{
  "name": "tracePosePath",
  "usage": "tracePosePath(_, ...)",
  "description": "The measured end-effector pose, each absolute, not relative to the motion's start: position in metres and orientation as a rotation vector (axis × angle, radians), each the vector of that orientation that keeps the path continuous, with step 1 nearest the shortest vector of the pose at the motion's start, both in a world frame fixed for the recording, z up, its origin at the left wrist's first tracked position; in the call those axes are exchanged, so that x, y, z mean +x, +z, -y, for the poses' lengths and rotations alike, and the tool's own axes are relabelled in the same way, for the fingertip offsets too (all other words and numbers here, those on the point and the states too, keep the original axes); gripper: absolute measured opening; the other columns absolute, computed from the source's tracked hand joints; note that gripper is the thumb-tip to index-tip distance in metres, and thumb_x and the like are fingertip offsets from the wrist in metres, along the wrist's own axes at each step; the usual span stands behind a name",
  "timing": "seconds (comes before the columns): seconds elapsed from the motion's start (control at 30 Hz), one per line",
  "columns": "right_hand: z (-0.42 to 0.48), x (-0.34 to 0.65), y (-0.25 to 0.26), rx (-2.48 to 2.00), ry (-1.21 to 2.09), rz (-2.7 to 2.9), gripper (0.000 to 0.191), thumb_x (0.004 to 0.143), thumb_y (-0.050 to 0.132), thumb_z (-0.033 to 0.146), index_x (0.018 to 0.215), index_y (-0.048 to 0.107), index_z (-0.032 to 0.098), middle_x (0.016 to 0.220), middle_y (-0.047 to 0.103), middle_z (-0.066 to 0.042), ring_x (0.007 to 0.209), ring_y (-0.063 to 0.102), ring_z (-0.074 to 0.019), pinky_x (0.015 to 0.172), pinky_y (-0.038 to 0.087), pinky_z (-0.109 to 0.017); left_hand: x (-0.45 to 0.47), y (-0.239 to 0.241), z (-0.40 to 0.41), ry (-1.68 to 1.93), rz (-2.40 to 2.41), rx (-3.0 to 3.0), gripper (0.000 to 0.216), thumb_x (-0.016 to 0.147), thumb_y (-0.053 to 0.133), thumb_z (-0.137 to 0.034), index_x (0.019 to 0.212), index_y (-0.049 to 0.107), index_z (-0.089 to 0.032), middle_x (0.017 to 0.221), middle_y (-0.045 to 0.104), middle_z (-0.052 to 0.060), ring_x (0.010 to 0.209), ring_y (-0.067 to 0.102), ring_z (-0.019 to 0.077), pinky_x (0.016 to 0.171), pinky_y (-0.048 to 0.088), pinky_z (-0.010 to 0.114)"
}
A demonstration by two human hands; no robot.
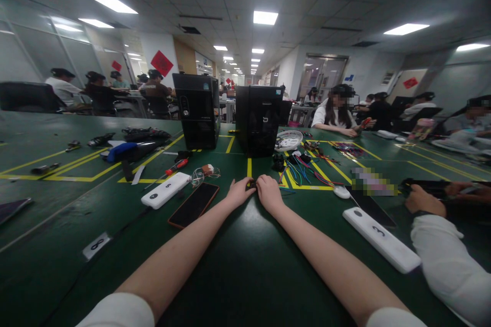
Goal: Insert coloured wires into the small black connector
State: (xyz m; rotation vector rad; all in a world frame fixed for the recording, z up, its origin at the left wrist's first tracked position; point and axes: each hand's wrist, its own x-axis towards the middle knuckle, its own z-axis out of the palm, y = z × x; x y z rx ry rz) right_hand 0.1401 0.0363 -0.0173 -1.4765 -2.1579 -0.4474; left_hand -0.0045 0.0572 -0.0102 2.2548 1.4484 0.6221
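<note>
My left hand [241,192] and my right hand [269,194] meet at the middle of the green table [245,276]. Between their fingertips is a small dark part [251,184], too small and too covered to name; the fingers of both hands are closed on it. Just beyond them stands a black computer tower [258,122]. Left of my left hand lies a dark phone [195,206] with a brown edge. Past the phone are eyeglasses [205,176], a white power bank [165,190] marked 8 and a red-handled screwdriver [176,166].
A second black tower [197,117] stands left. Coloured wires [303,169] and a white fan grille [288,140] lie right. Another white power bank [381,239] sits near a co-worker's hand [425,199], which touches a dark object. Yellow tape [92,179] marks the table; several people sit beyond.
</note>
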Motion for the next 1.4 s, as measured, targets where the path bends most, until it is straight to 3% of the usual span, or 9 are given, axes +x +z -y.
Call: tracePosePath(1.4,-0.041,0.143,-0.018,-1.449,-0.176,1.913,0.013,0.085,0.040,0.018,0.081,0.053,0.018,0.086,0.053,-0.005,0.085,0.046,-0.0180,0.074,0.034,-0.029,0.004,-0.012,-0.051,0.597,-1.605,2.249,0.031,0.085,0.046,-0.036,0.114,0.045,-0.024,0.117,0.059,0.006,0.114,0.050,0.0227,0.106,0.014,0.053)
